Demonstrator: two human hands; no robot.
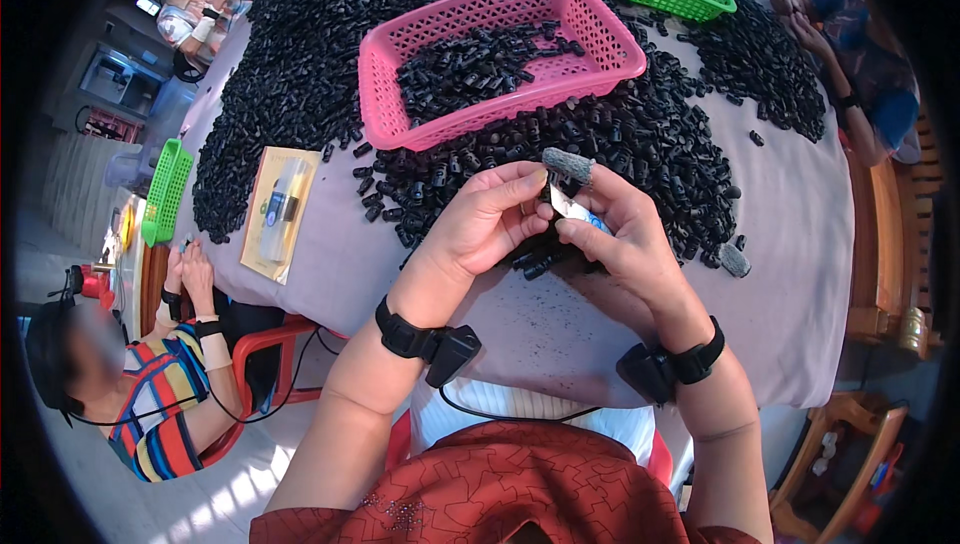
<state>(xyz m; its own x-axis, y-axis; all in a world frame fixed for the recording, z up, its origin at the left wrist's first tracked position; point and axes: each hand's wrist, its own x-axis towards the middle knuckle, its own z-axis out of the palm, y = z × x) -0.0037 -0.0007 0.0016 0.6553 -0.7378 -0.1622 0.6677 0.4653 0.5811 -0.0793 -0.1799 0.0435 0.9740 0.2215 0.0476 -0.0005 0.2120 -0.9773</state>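
My left hand [487, 222] and right hand [612, 239] together, pinching a small blade [568, 206] over near bench [800, 244] edge, black parts [640, 134] heaped far, pink basket [500, 54] beyond, bare cloth right.

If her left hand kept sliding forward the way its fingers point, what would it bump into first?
Probably the right hand, whose fingers already meet the left hand over a small part; beyond lies the heap of black plastic pieces.

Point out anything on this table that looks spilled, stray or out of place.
Nothing looks damaged. A few black plastic pieces lie apart from the big heap, and a lone grey finger cover sits on the cloth right of the right hand.
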